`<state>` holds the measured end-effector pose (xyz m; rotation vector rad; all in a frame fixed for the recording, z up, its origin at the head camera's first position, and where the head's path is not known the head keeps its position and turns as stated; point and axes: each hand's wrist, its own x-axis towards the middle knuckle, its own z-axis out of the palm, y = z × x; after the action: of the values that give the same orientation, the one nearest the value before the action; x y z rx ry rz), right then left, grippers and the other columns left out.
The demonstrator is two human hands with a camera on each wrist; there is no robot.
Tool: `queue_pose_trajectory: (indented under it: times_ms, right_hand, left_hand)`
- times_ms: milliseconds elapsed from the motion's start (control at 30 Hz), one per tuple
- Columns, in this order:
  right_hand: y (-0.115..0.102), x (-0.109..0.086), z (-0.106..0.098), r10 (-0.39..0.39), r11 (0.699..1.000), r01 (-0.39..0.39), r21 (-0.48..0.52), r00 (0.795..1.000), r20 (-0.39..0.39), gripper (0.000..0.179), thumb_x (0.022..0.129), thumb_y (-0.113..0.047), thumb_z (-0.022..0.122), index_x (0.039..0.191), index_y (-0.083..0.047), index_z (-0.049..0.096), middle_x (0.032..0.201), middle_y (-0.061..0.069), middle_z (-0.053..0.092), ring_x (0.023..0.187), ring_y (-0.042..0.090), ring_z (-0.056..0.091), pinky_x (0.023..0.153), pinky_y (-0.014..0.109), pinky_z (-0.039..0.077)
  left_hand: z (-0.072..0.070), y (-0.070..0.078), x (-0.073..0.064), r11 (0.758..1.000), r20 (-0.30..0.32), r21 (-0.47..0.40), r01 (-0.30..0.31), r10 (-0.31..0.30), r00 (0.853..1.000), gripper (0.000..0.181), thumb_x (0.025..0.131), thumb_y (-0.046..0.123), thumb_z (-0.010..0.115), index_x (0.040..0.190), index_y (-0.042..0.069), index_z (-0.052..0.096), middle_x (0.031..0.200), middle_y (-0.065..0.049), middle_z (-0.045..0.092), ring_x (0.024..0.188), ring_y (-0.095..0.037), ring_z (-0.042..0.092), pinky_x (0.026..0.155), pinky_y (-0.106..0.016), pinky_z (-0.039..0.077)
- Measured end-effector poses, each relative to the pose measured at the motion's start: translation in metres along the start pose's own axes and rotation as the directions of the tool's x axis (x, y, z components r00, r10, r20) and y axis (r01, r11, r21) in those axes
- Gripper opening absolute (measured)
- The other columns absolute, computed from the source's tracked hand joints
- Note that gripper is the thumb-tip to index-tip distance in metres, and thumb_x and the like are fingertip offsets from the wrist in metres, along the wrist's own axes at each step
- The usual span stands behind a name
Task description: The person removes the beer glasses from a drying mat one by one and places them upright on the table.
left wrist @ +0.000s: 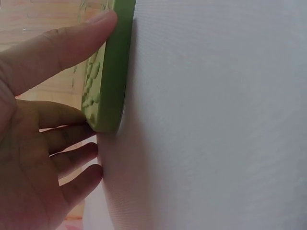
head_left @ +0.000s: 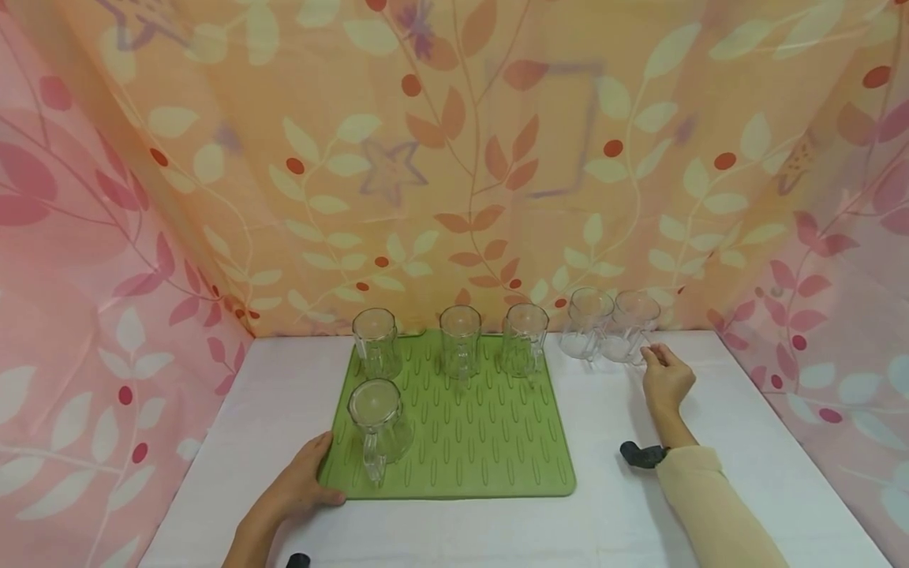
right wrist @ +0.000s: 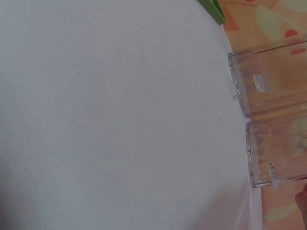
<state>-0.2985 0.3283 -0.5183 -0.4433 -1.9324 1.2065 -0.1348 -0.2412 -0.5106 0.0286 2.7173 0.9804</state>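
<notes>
A green ribbed mat (head_left: 483,442) lies on the white table. My left hand (head_left: 301,481) rests at its front left corner, thumb against the front edge and fingers by the left side; the left wrist view shows the hand (left wrist: 43,120) with fingers loosely spread at that corner. Farther back on the right, my right hand (head_left: 667,383) pinches the handle of a clear glass mug (head_left: 632,327) standing off the mat. A second glass mug (head_left: 587,325) stands close on its left. The right wrist view catches only a fingertip beside the held mug (right wrist: 278,153).
Three glass mugs stand along the mat's back edge: one at left (head_left: 376,347), one in the middle (head_left: 460,347), one at right (head_left: 524,343). Another glass mug (head_left: 379,422) stands nearer, at the mat's left. Patterned cloth (head_left: 461,158) hangs behind and on both sides.
</notes>
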Motion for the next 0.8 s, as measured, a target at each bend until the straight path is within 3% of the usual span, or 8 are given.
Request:
queue_pose_trajectory:
  times_ms: [133,267,467,633,800]
  right_hand:
    - [0.001,0.001,-0.001,-0.008,1.000,0.008,0.005,1.000,0.018,0.016,0.084,-0.003,0.074,0.093,0.009,0.073,0.083,0.018,0.072,0.057,-0.020,0.048,0.055,-0.002,0.039]
    - [0.001,0.001,-0.004,-0.006,1.000,0.008,-0.026,0.998,0.058,0.019,0.084,-0.005,0.074,0.097,0.009,0.073,0.090,0.027,0.071,0.058,-0.024,0.046,0.057,-0.003,0.037]
    - [-0.007,-0.008,-0.021,0.095,0.990,-0.081,-0.119,0.988,0.122,0.042,0.086,-0.014,0.074,0.122,0.005,0.065,0.108,0.028,0.069,0.062,-0.030,0.041,0.065,-0.003,0.033]
    - [-0.016,-0.023,-0.037,0.139,0.982,-0.117,-0.151,0.980,0.145,0.047,0.087,-0.021,0.073,0.126,0.002,0.063,0.114,0.026,0.068,0.065,-0.028,0.040,0.067,-0.001,0.033]
    - [-0.030,-0.048,-0.039,0.101,0.990,-0.078,-0.121,0.975,0.199,0.046,0.087,-0.021,0.073,0.126,0.003,0.063,0.113,0.026,0.069,0.068,-0.029,0.042,0.065,-0.005,0.035]
  left_hand:
    - [0.001,-0.003,0.000,1.000,0.000,-0.005,-0.002,0.002,1.000,0.118,0.056,0.019,0.092,0.147,-0.014,0.025,0.150,-0.037,0.028,0.139,-0.056,0.026,0.112,-0.066,0.027]
    - [0.001,-0.004,0.001,1.000,0.004,-0.012,0.007,-0.007,1.000,0.118,0.057,0.020,0.092,0.148,-0.013,0.024,0.151,-0.035,0.028,0.139,-0.055,0.025,0.112,-0.066,0.027]
    - [0.001,-0.004,0.001,1.000,-0.013,0.009,-0.028,0.028,1.000,0.116,0.056,0.020,0.092,0.146,-0.014,0.028,0.149,-0.036,0.031,0.138,-0.055,0.028,0.112,-0.065,0.028]
    - [0.000,-0.003,0.001,0.999,-0.015,0.023,-0.026,0.027,1.000,0.114,0.056,0.020,0.093,0.145,-0.014,0.030,0.149,-0.036,0.033,0.137,-0.056,0.029,0.111,-0.066,0.029]
    - [0.000,-0.003,0.002,0.998,-0.015,0.060,-0.007,0.008,1.000,0.115,0.056,0.023,0.092,0.146,-0.013,0.029,0.149,-0.036,0.032,0.137,-0.056,0.029,0.111,-0.066,0.029]
